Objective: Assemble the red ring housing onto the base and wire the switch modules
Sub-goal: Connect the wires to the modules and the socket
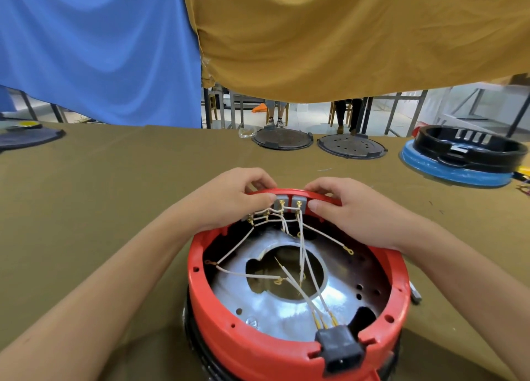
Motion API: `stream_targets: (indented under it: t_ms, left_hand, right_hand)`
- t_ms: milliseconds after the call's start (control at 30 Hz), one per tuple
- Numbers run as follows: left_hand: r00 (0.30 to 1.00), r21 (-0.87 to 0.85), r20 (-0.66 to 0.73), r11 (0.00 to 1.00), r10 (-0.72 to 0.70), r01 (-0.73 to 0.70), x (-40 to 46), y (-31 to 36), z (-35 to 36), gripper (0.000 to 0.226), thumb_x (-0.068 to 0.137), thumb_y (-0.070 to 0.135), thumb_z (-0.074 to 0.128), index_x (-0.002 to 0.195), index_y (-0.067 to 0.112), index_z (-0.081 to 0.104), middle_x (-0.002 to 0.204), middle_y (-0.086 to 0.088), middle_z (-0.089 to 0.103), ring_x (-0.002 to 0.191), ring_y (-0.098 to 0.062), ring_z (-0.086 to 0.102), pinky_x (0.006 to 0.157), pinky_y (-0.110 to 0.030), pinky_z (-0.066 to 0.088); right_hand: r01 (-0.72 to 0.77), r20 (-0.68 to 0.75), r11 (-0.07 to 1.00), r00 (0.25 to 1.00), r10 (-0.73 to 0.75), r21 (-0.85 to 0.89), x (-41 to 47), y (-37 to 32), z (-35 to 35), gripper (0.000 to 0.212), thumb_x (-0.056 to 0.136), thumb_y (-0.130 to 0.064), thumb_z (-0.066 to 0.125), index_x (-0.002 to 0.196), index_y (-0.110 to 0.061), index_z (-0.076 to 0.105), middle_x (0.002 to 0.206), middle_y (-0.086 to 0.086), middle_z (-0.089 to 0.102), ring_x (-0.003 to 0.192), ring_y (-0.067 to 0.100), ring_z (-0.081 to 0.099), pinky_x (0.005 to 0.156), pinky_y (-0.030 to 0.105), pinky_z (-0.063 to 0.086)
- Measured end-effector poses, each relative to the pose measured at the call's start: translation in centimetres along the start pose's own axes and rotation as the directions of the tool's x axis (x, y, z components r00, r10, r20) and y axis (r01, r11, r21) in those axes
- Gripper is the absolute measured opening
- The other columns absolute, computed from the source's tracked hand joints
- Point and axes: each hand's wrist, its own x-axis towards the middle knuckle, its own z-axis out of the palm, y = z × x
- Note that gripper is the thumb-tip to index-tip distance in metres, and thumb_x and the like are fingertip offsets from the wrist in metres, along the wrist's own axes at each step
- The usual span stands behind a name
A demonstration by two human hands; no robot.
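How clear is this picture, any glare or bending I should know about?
Head view: sharp on the hands and red ring; bright glare washes out the metal plate inside it; wide-angle bending curves the table edge and stretches the forearms.

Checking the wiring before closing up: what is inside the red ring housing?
Inside the red ring housing: a silver metal plate with a central hole, white wires running to grey switch modules at the far wall, and a black power socket. The hands cover part of that wall.
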Motion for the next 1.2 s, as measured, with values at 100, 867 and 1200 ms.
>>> stream_targets:
  t_ms: [100,867,1200]
  left_hand:
    - [0.996,-0.047,-0.054,0.997,-0.068,0.065,-0.2,-0.6,-0.5,0.017,0.096,0.04,0.057,0.107,0.031,0.066,0.098,0.017,0.065,0.086,0.004,0.062,0.071,-0.018,0.045]
    - [0.949,-0.157,-0.227,0.97,-0.219,0.187,-0.1,-1.0,0.7,0.011,0.095,0.026,0.061,0.098,0.024,0.071,0.087,0.006,0.069,0.072,-0.005,0.063,0.065,-0.022,0.046]
    - [0.755,-0.12,-0.431,0.861,-0.494,0.495,-0.6,-1.0,0.8,0.034,0.092,0.019,0.044,0.124,0.019,0.054,0.13,-0.013,0.053,0.12,-0.034,0.049,0.102,-0.042,0.041]
  right_hand:
    - [-0.018,-0.01,0.999,1.0,0.018,0.031,-0.2,0.2,0.0,0.034,0.099,-0.032,0.055,0.134,-0.029,0.054,0.125,-0.013,0.061,0.111,0.003,0.058,0.093,0.02,0.044]
    - [-0.123,-0.2,0.94,0.961,0.193,0.32,-0.4,1.8,-1.2,0.031,0.09,-0.003,0.065,0.117,-0.019,0.069,0.11,-0.002,0.071,0.096,0.01,0.068,0.075,0.012,0.051]
    - [-0.044,-0.204,0.986,0.976,0.077,0.159,-8.4,-0.8,0.1,0.069,0.074,-0.083,0.044,0.134,-0.05,0.04,0.123,-0.031,0.033,0.114,-0.022,0.036,0.09,0.013,0.036]
